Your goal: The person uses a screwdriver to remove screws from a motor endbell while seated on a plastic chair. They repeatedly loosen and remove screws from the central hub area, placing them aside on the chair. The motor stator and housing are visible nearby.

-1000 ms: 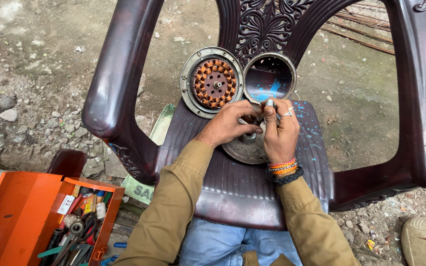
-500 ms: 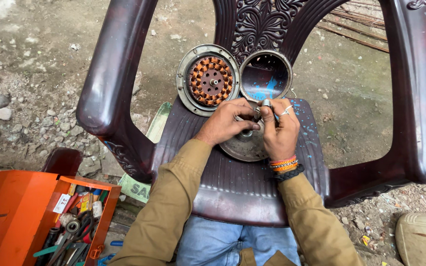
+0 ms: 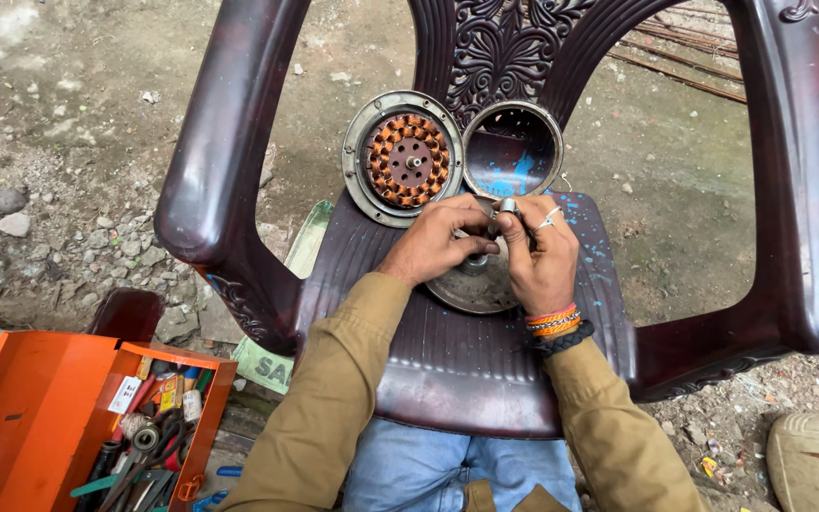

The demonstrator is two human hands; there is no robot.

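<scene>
So both hands are bunched up right over the round metal plate (image 3: 471, 289) sitting flat on the seat of the dark plastic chair (image 3: 447, 360), and the bit that matters is the little metal sleeve (image 3: 506, 206) at the top of the plate's middle post. The right hand (image 3: 544, 256) has its thumb and forefinger pinched shut on that sleeve, so it sits right at the fingertips, pointing up and slightly away from the person, long axis roughly upright along the post. The left hand (image 3: 433, 239) comes in from the other side with fingers curled closed around the short stubby hub (image 3: 474, 263) lower down on the same post, just under and beside the sleeve. Both hands are basically touching there, but the right one is the one actually on the sleeve. Behind them, leaning on the chair back, are the copper-wound motor core (image 3: 404, 158) in its rim and an empty round cover (image 3: 512, 150) next to it, both well clear of the fingers. Orange toolbox (image 3: 68, 417) sits open on the ground to the left. Compared to half a second back, the grip looks the same on both hands and the parts haven't shifted; only the view has drifted a touch.
</scene>
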